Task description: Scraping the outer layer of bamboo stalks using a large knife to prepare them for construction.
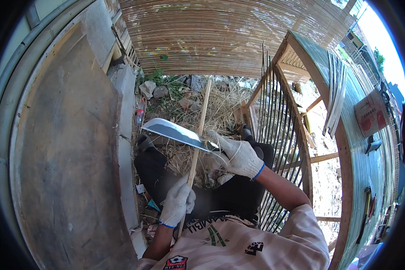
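Observation:
My left hand (177, 203), in a white knit glove with a blue cuff, is closed round a long pale bamboo strip (204, 107) that slants from my lap up toward the screen. In my right hand (242, 157), gloved the same way, is a machete (173, 132) with a broad blade pointing left. The blade lies across the strip, above my left hand. Thin curled shavings (206, 139) hang by the blade and around my right fingers. The machete's handle is mostly hidden in the glove.
A large worn board (67, 148) stands along the left. To the right, dark thin rods (274, 130) lean beside a wooden frame bench (344, 171) bearing pale strips (335, 92), a bucket (372, 112) and hand tools (368, 207). Shavings and rubble (171, 96) cover the ground before a slatted screen (189, 36).

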Tool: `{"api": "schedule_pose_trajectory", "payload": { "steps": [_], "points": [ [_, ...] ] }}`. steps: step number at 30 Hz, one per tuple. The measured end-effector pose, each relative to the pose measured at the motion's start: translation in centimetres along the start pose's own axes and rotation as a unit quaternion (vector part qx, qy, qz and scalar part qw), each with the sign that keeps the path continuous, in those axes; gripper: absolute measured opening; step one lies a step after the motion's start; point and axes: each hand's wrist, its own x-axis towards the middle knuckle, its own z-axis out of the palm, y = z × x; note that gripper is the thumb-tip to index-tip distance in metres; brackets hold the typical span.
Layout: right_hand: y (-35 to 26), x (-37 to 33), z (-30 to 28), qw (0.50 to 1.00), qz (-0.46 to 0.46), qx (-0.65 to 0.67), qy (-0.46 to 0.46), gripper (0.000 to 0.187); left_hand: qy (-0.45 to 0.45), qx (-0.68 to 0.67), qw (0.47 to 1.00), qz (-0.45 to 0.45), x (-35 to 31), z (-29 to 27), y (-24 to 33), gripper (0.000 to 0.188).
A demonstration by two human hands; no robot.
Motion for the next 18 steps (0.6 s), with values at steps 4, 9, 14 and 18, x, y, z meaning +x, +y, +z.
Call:
{"api": "schedule_pose_trajectory", "payload": {
  "steps": [4, 9, 14, 18],
  "points": [
    [-2.7, -0.3, -0.4, 0.986, -0.005, -0.053, -0.16, 0.064, -0.007, -0.01, 1.0, 0.016, 1.5, 0.9, 1.3, 0.05],
    [-0.6, 0.2, -0.1, 0.995, -0.009, -0.031, -0.099, 0.06, -0.018, 0.007, 0.999, 0.035, 1.0, 1.0, 0.7, 0.051],
    [-0.3, 1.2, -1.3, 0.998, 0.017, -0.035, -0.049, 0.056, 0.019, 0.057, 0.997, 0.052, 0.0, 0.7, -0.9, 0.05],
    [0.4, 1.1, -0.9, 0.997, 0.027, -0.05, -0.049, 0.056, 0.004, 0.037, 0.999, 0.036, -0.7, 0.2, -0.7, 0.051]
  ]
}}
